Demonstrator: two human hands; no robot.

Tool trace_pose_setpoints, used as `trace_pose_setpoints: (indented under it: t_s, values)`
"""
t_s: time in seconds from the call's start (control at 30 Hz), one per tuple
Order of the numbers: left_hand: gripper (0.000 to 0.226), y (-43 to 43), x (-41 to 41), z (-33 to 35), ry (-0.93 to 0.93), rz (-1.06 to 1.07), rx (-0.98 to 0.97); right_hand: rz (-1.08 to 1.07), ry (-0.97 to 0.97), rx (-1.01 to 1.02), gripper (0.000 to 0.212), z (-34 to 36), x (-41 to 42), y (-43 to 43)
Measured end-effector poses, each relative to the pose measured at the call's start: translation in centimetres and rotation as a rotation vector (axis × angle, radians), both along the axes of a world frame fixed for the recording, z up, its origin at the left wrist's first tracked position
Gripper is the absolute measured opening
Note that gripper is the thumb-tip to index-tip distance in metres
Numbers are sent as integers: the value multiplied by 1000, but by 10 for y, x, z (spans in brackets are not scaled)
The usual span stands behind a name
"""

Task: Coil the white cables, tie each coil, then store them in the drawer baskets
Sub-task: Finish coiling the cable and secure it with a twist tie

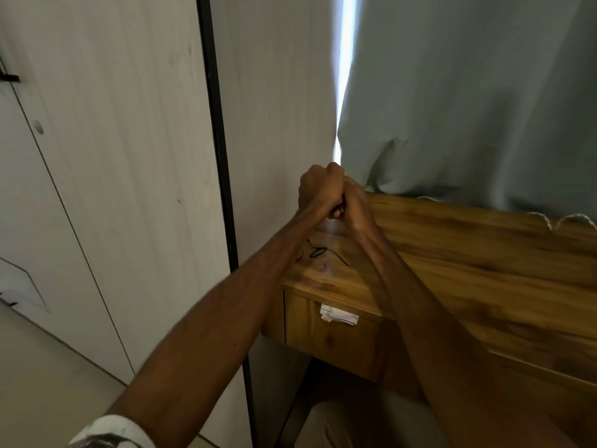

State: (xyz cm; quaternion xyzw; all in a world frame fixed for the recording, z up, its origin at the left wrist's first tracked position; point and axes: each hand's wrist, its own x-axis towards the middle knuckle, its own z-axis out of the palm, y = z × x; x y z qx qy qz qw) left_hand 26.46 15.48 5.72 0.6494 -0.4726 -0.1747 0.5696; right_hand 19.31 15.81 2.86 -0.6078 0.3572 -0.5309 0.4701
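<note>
- A pale grey-green fabric curtain [468,92] hangs down to the desk's back edge, with a bright slit of daylight along its left border. Its hem crowds the space just behind the hands.
- A whitish wood-grain wall panel [113,140], edged by a black vertical strip [217,124], closes off the left side.
- The brown wooden desk [484,260] fills the right of the view. Its front drawer [332,334] is closed and carries a torn white paper label [337,315]. It would have to be pulled open before anything is stored, and no basket is in view.
- The left hand [318,189], curled into a fist, and the right hand [355,205] are pressed together above the desk's left corner. A small dark thing shows between them, but what they clamp cannot be told.
- Thin black wire ties [319,252] lie loose on the desktop just below the hands.
- No white cable is visible; if one is here, it is hidden inside the hands. Such a cable is likely light, limp and springy. It is best pinched across all its loops at one side of the coil while a tie is twisted round.
</note>
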Motion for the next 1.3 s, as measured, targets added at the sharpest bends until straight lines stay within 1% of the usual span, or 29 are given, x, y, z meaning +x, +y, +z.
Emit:
trace_pose_setpoints:
  t_s: [0.07, 0.1, 0.13, 0.17, 0.23, 0.27, 0.3, 0.33, 0.4, 0.5, 0.57, 0.67, 0.77, 0.9, 1.0, 1.07, 1.13, 1.17, 1.2, 1.23, 1.27, 1.3]
  values:
    - [41, -1, 6, -1, -9, 19, -4, -27, -18, -17, 32, -4, 7, -3]
    - [41, -1, 10, -1, -11, -3, 17, -27, -63, -5, 35, -5, 9, -2]
    - [41, 0, 16, 0, 5, -68, 53, -11, -89, 2, 36, -7, 9, -2]
    - [39, 1, 23, 2, 57, -178, 109, 29, -113, 2, 35, -8, 8, -2]
    - [38, 8, 37, 9, 225, -460, 252, 142, -134, 1, 29, -11, 2, 0]
    - [40, 10, 42, 10, 278, -565, 309, 184, -146, 4, 28, -12, -1, 1]
    - [42, 12, 46, 11, 288, -619, 341, 209, -152, 6, 28, -13, -2, -1]
    - [43, 12, 48, 9, 277, -620, 349, 216, -138, 2, 29, -13, 0, -2]
    - [40, 8, 49, 2, 228, -488, 284, 196, -97, -19, 34, -14, 10, -6]
    - [39, -6, 48, -12, 157, -207, 127, 62, 3, -45, 38, -16, 26, -15]
    - [39, -16, 48, -20, 114, -84, 57, 4, 32, -77, 37, -21, 32, -21]
    - [33, -27, 48, -24, 17, 81, -22, -42, 72, -139, 38, -33, 30, -29]
    - [34, -32, 44, -26, -47, 127, -29, -40, 72, -124, 37, -40, 25, -35]
    - [34, -32, 45, -32, -112, 119, -79, 48, 23, -41, 33, -37, 19, -33]
    - [38, -29, 51, -27, -125, 81, -100, 204, 19, 24, 48, -42, 9, -30]
    - [44, -29, 54, -18, -105, 41, -118, 242, 94, 56, 50, -52, 0, -29]
    - [49, -30, 57, -8, -94, 7, -138, 263, 256, 18, 37, -60, -5, -25]
    - [49, -30, 58, -3, -89, -17, -143, 283, 386, -54, 29, -62, -7, -21]
    - [49, -31, 59, 0, -82, -47, -139, 309, 525, -152, 28, -64, -8, -19]
    - [47, -31, 60, 2, -72, -81, -131, 330, 645, -280, 33, -65, -7, -18]
    - [42, -31, 61, 2, -64, -108, -125, 345, 735, -428, 34, -68, -6, -19]
    - [39, -30, 61, 1, -60, -120, -121, 357, 799, -562, 31, -71, -5, -22]
